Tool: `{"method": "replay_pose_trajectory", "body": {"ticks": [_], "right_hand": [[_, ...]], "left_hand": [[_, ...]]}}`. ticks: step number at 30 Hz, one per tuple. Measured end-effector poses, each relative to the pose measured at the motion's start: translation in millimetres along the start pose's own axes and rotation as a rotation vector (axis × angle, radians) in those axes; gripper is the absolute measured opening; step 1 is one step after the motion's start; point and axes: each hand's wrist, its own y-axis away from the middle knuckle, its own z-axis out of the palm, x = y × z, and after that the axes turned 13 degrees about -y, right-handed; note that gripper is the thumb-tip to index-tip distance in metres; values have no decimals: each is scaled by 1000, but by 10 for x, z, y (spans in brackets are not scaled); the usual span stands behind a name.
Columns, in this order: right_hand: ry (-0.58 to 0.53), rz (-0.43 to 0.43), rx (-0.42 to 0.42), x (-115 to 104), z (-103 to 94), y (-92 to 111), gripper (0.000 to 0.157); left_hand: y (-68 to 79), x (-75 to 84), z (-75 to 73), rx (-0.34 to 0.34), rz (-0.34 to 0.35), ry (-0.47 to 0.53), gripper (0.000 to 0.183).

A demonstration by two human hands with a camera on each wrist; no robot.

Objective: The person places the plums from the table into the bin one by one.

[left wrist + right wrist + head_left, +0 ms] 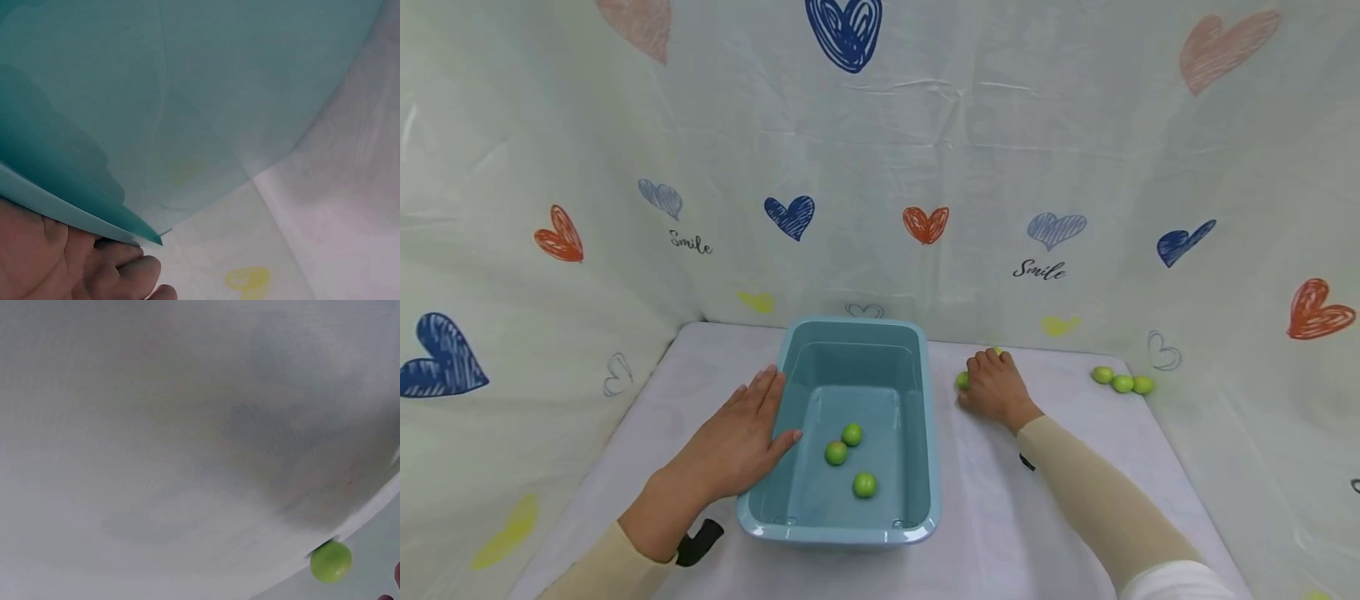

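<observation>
My left hand [741,437] lies with straight fingers along the left rim of a light-blue plastic basin [838,533]. The left wrist view shows its palm and fingers [119,275] against the rim. Three limes [865,485] sit on the basin's floor. To the right of the basin, my right hand [996,385] reaches down to the tabletop with bent fingers. One lime [962,380] shows at its left side, and a second lime [997,351] peeks out beyond its fingers. In the right wrist view a lime [331,561] lies left of the fingertips; I cannot tell whether the hand grips one.
Three more limes [1122,383] lie in a row at the table's far right corner. A white cloth [977,517] covers the table. Behind and at both sides hangs a pale sheet [865,150] printed with hearts, meeting the table's back edge.
</observation>
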Motion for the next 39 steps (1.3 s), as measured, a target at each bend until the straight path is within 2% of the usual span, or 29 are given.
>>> {"method": "replay_pose_trajectory", "body": {"ticks": [9, 16, 22, 31, 39], "right_hand": [[35, -111, 126, 55, -156, 61, 42], [54, -159, 167, 10, -277, 92, 40], [60, -211, 243, -41, -458, 128, 40], [-44, -241, 380, -117, -790, 115, 34], [-157, -285, 448, -373, -1225, 94, 33]], "left_hand": [[-2, -15, 2, -11, -5, 2, 84], [10, -19, -12, -8, 1, -18, 84], [14, -18, -17, -7, 6, -27, 85], [5, -16, -15, -2, 14, -35, 85], [-11, 0, -37, -7, 15, -44, 85]]}}
